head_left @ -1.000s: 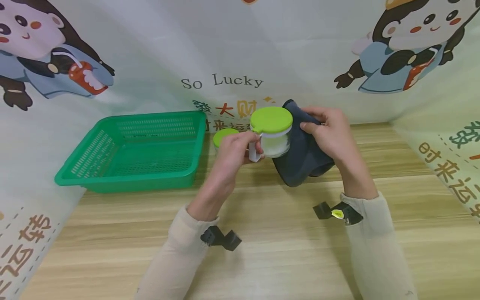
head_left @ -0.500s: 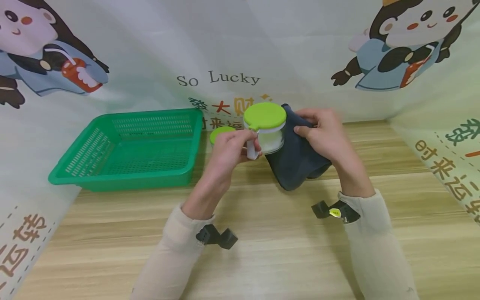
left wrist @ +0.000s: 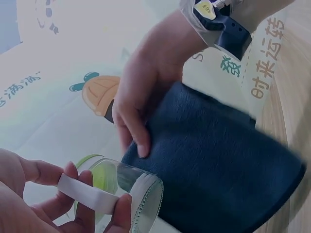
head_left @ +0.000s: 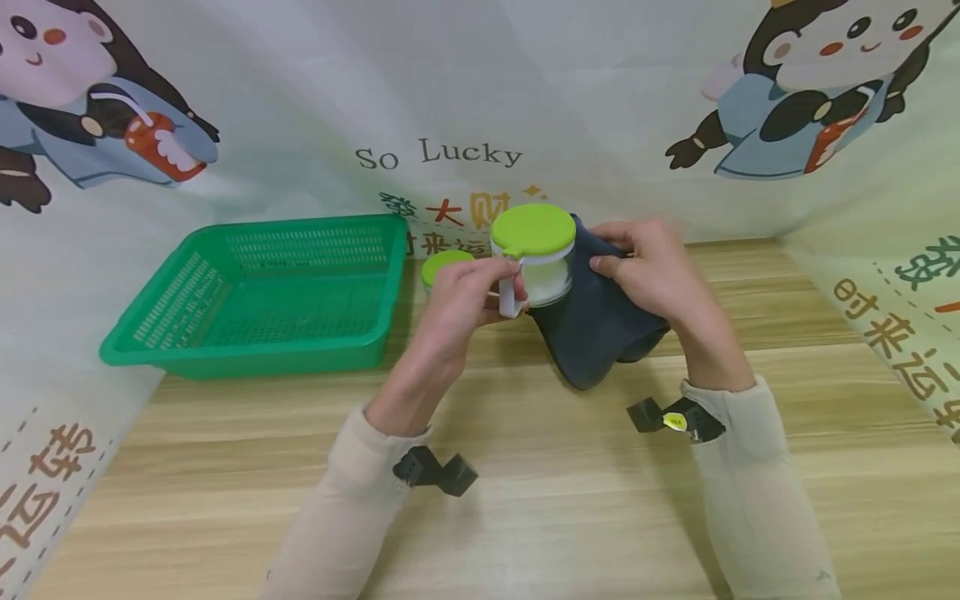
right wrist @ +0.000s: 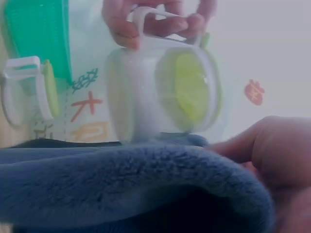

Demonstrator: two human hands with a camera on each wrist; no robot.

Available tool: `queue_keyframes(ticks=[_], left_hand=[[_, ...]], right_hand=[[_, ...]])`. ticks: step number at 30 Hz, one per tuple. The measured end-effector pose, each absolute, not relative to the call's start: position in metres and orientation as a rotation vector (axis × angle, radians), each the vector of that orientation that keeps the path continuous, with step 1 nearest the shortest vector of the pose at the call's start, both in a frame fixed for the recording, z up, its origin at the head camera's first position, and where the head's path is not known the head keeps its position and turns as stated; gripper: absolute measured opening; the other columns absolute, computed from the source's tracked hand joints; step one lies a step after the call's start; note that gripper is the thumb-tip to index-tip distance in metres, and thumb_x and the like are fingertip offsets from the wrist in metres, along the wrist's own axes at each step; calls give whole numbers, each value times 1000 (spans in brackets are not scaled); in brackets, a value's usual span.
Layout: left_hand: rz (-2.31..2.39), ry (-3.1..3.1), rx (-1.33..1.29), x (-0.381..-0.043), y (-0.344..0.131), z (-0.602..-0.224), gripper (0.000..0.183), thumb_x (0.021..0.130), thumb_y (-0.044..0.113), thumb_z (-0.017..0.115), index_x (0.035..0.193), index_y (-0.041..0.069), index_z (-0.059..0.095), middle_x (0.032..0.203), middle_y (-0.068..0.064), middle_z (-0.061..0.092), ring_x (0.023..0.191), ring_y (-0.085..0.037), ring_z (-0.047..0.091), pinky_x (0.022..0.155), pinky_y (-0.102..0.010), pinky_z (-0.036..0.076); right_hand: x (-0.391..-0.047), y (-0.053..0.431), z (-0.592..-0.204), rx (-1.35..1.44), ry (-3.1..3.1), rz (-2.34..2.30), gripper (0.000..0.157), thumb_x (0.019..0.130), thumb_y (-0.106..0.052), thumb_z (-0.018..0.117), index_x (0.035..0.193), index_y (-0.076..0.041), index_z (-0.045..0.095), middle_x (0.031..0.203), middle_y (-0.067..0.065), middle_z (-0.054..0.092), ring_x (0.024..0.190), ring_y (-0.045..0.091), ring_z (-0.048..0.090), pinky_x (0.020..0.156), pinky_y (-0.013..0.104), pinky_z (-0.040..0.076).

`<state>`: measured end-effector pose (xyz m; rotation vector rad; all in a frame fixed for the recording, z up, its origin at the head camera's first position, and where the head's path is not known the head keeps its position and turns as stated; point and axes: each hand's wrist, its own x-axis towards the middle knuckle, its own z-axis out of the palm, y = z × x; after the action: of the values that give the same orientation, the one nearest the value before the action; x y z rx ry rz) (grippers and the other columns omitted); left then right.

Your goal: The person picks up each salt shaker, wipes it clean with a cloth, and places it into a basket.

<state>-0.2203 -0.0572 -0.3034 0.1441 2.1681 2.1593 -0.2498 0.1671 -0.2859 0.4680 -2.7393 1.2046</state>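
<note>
My left hand (head_left: 467,302) grips the white handle (left wrist: 87,194) of a clear jar (head_left: 545,282) with a bright green lid (head_left: 533,229), raised above the table. A white powdery content shows inside the jar in the right wrist view. On the other side, my right hand (head_left: 652,271) pinches a dark blue-grey cloth (head_left: 592,325) between thumb and fingers. The cloth drapes down and lies against the jar's right side. Its plush underside appears close up in the right wrist view. A second green-lidded jar (right wrist: 30,92) stands behind my left hand, partly hidden in the head view.
A green plastic basket (head_left: 262,360) with slotted walls stands at the back left of the wood-grain table (head_left: 540,500). Behind it hangs a printed backdrop (head_left: 600,108) that meets the table's rear edge.
The jar has shifted slightly left and up in the head view, partly as the view itself shifted. The cloth's lower corner hangs a little lower. Both holds are unchanged.
</note>
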Motion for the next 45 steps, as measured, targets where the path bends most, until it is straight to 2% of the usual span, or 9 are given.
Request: queue_keyframes(ticks=[3,9,15,19,26,31,34,41,45], left_hand=[[2168,2168,138,-220,-59,-303,28,101,20,60,80,3,67,81,-6,65,71,-21,65,80,-34,61],[2155,2183,158,-221,-58,-300,28,100,20,60,79,3,67,79,-6,65,74,-27,65,79,-34,61],[2192,2162,161,-219,-63,-300,28,101,18,60,79,2,67,78,-6,64,72,-24,64,77,-32,62],[2178,2173,124,-221,-64,-303,28,100,19,61,78,2,67,79,-6,65,72,-24,65,82,-36,62],[2112,2158,191,-223,-63,-306,28,100,17,59,79,3,67,78,-6,65,71,-24,65,79,-34,61],[2071,2149,244,-223,-65,-307,26,102,18,56,85,1,68,82,-5,64,77,-25,62,81,-34,58],[2048,2103,301,-223,-67,-306,25,104,18,55,91,1,67,87,-4,64,81,-22,61,83,-32,57],[2091,1918,335,-225,-68,-305,22,106,15,54,92,1,63,91,-5,61,83,-23,71,90,-35,61],[2124,1885,334,-226,-68,-305,22,105,14,55,91,0,64,91,-6,61,84,-24,71,91,-36,61]], right_hand=[[-247,170,-282,471,-2803,1232,39,100,-8,63,139,-3,64,140,22,64,131,40,59,107,56,48],[-238,171,-274,412,-2689,1264,38,100,-10,64,138,-9,66,129,20,71,114,34,67,95,45,51],[-248,167,-283,539,-2737,1218,37,98,-3,62,135,-2,66,131,22,70,121,37,66,101,51,52],[-243,170,-281,501,-2786,1272,40,100,-6,62,141,-5,63,140,19,65,126,37,63,103,52,50],[-244,171,-286,404,-2641,1343,41,100,-7,64,141,-6,62,132,23,69,118,35,67,93,38,52],[-251,173,-293,387,-2627,1510,43,103,-8,61,146,-8,58,132,27,67,93,15,72,78,20,54],[-253,175,-295,383,-2619,1615,44,106,-11,57,150,-9,54,132,27,66,83,2,68,75,19,55],[-255,174,-294,291,-2487,1907,37,106,-12,56,142,-9,51,101,-3,70,77,5,72,70,24,59],[-253,168,-292,283,-2429,2014,31,106,-12,57,135,-8,46,97,-6,70,76,7,73,67,25,61]])
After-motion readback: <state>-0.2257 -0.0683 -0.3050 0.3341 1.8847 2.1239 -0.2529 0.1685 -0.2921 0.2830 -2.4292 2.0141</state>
